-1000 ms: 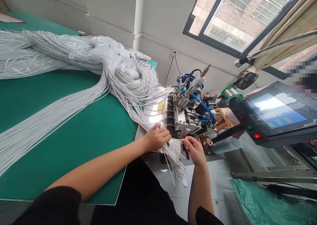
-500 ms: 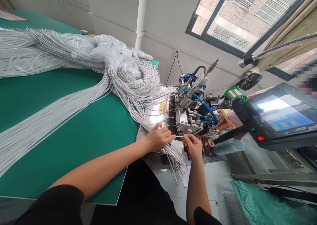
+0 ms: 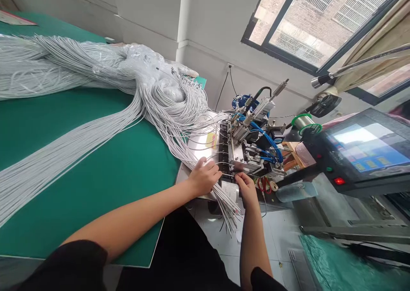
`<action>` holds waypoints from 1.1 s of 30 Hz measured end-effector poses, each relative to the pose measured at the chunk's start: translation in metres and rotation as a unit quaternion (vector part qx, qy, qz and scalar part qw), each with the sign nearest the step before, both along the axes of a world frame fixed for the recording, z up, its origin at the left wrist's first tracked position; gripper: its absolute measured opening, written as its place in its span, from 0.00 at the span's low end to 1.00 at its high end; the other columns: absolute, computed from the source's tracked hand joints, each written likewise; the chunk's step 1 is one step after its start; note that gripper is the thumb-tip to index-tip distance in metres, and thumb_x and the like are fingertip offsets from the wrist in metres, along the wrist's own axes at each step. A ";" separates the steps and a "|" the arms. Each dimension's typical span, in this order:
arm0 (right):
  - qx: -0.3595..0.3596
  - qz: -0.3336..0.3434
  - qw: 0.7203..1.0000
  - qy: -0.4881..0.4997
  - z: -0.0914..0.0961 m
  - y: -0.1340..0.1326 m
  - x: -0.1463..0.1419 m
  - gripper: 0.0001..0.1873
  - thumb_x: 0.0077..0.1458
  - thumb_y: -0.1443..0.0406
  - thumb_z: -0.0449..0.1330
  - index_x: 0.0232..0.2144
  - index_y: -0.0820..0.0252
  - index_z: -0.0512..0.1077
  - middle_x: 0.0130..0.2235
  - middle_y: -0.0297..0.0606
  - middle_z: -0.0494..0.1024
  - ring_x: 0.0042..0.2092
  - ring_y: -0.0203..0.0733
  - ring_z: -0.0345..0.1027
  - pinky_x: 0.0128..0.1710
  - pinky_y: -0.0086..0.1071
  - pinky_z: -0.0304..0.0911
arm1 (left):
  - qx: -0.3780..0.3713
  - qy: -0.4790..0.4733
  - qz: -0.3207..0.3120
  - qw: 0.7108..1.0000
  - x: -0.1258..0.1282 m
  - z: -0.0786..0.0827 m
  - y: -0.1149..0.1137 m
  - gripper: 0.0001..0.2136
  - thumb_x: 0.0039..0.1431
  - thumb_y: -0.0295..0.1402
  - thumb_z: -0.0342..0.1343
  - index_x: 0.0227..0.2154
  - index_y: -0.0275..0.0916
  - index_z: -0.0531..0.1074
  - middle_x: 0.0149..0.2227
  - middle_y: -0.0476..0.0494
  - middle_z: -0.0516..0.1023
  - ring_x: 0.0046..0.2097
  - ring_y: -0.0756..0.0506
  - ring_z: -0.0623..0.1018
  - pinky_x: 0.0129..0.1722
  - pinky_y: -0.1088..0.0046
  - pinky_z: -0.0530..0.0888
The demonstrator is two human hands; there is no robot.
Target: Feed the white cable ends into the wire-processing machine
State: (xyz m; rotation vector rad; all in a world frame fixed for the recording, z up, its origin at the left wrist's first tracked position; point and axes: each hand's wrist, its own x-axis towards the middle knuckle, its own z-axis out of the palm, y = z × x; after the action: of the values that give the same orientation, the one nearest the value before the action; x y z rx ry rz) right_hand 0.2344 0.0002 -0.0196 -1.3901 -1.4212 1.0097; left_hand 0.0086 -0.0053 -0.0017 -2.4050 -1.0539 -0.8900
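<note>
My left hand rests at the front edge of a small metal machine, its fingers curled over a bunch of thin grey-white cables that hang down off the edge. My right hand is just to the right of it, fingers pinched on the end of one cable right under the machine's black fixture. The two hands sit almost side by side.
A huge bundle of grey-white cables sprawls over the green table, partly in clear plastic. Blue hoses run over the machine. A solder-wire spool and a touch-screen controller stand to the right. White floor tiles lie below.
My right hand has moved up and left toward the machine's fixture with the cable end, closing on the left hand. The left hand has stayed on the cable bunch.
</note>
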 end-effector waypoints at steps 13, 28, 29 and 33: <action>-0.074 -0.063 0.982 0.164 -0.012 -0.003 -0.013 0.19 0.38 0.51 0.66 0.23 0.59 0.69 0.20 0.30 0.68 0.22 0.34 0.56 0.23 0.28 0.52 | -0.013 0.004 -0.006 1.000 -0.001 0.000 0.000 0.11 0.51 0.22 0.50 0.35 0.39 0.74 0.29 0.44 0.74 0.37 0.44 0.71 0.47 0.59 0.55; -0.049 0.065 0.995 -0.061 0.036 -0.063 0.038 0.17 0.55 0.52 0.60 0.28 0.60 0.74 0.24 0.32 0.68 0.25 0.34 0.56 0.23 0.28 0.50 | 0.009 -0.040 -0.017 0.999 -0.005 -0.002 0.001 0.15 0.56 0.23 0.50 0.44 0.43 0.73 0.46 0.47 0.78 0.46 0.44 0.73 0.55 0.55 0.53; -0.050 0.089 0.991 -0.082 0.043 -0.067 0.038 0.17 0.56 0.52 0.59 0.29 0.60 0.74 0.24 0.33 0.69 0.25 0.34 0.56 0.24 0.28 0.51 | 0.016 -0.047 -0.019 0.999 -0.005 -0.002 0.001 0.15 0.56 0.23 0.50 0.44 0.43 0.72 0.45 0.47 0.78 0.45 0.45 0.74 0.54 0.55 0.54; -0.060 0.209 0.966 -0.140 0.065 -0.077 0.035 0.16 0.59 0.54 0.57 0.33 0.61 0.76 0.29 0.36 0.73 0.29 0.36 0.62 0.28 0.29 0.56 | 0.030 -0.068 -0.027 0.997 -0.005 0.003 0.000 0.12 0.59 0.25 0.50 0.43 0.44 0.72 0.43 0.49 0.79 0.43 0.46 0.75 0.52 0.56 0.54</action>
State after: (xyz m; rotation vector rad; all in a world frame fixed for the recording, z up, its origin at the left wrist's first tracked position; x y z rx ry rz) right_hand 0.2696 -0.0772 0.0453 -1.3898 -1.9496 1.2146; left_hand 0.0032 -0.0053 0.0013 -2.3611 -0.9979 -1.1008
